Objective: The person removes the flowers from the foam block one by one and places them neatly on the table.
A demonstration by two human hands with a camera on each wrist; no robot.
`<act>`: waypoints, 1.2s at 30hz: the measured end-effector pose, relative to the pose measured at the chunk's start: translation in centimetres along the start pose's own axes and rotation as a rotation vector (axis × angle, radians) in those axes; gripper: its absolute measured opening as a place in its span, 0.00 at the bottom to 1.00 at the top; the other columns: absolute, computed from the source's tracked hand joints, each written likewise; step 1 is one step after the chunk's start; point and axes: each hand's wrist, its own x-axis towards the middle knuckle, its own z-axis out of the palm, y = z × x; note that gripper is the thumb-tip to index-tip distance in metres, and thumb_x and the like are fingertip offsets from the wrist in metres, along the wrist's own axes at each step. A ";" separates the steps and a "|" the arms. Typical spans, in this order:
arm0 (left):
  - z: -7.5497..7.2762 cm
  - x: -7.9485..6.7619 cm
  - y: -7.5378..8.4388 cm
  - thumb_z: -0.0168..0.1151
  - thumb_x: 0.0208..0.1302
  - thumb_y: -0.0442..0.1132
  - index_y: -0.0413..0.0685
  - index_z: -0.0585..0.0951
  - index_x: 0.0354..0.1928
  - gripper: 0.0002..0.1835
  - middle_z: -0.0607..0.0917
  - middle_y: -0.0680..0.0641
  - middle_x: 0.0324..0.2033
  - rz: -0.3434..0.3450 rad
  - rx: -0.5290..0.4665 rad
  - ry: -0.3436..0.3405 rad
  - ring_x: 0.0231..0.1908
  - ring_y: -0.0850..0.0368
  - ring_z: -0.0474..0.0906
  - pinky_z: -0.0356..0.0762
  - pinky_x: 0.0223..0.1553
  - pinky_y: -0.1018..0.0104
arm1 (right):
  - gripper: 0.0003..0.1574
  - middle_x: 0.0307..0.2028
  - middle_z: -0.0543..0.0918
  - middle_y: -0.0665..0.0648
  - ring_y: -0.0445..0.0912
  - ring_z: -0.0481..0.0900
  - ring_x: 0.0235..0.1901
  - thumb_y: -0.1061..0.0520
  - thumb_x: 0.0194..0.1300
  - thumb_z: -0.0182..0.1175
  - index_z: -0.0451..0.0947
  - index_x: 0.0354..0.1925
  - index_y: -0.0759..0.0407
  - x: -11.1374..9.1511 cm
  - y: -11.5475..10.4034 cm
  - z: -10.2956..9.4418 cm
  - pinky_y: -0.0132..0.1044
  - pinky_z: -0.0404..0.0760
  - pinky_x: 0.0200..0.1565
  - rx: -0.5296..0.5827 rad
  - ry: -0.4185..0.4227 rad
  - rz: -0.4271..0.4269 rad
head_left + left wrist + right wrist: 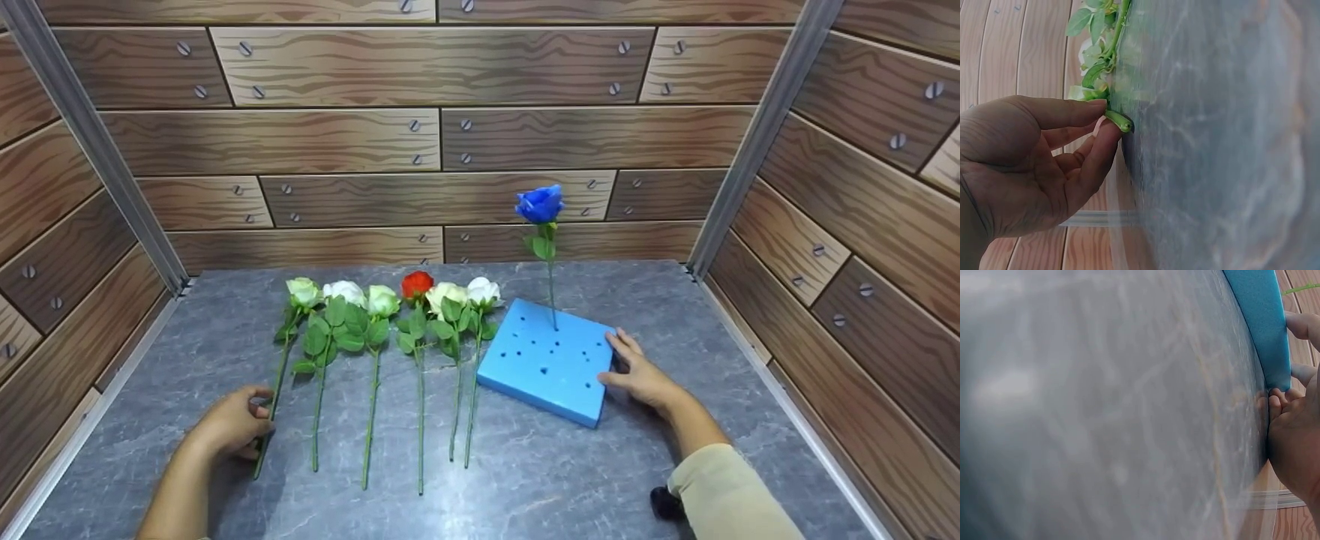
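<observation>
My left hand [229, 424] pinches the lower stem of the leftmost rose [304, 291], a pale green-white bloom. Thumb and fingertips meet just above the cut end of that stem [1120, 121] in the left wrist view. At the right edge of a blue foam block [517, 379] rests my right hand [641, 379], thumb and fingers spread along the side. A blue rose [540, 204] stands upright in the block, its stem in one of several holes. In the right wrist view the fingertips touch the foam block [1266, 332] near its corner.
Between my left hand and the block, more roses lie in a row, blooms away from me: a white rose [344, 293], a pale green rose [383, 301], a red rose [417, 284], a cream rose [446, 299] and another white rose [483, 291]. Wood-patterned walls [337, 139] enclose the grey table [525, 480].
</observation>
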 end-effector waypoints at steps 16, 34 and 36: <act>-0.4 -0.3 1.4 0.61 0.77 0.38 0.26 0.66 0.76 0.33 0.78 0.22 0.63 0.066 0.097 0.082 0.53 0.38 0.86 0.90 0.40 0.56 | 0.65 0.88 0.24 0.66 0.71 0.19 0.85 0.45 0.76 0.69 0.37 0.89 0.55 0.1 0.0 -0.1 0.77 0.38 0.83 -0.006 -0.007 -0.007; 1.4 0.0 3.5 0.61 0.80 0.40 0.30 0.73 0.72 0.26 0.83 0.27 0.61 0.202 0.123 0.141 0.54 0.37 0.86 0.89 0.50 0.50 | 0.65 0.88 0.26 0.67 0.72 0.19 0.85 0.45 0.75 0.70 0.39 0.89 0.56 0.3 0.1 -0.4 0.78 0.40 0.83 -0.009 -0.023 -0.026; 1.6 0.0 3.5 0.62 0.80 0.39 0.30 0.74 0.71 0.26 0.83 0.27 0.60 0.208 0.121 0.145 0.54 0.36 0.86 0.89 0.50 0.51 | 0.66 0.88 0.27 0.67 0.72 0.19 0.85 0.45 0.74 0.71 0.40 0.89 0.57 0.3 0.2 -0.5 0.77 0.41 0.83 -0.012 -0.021 -0.027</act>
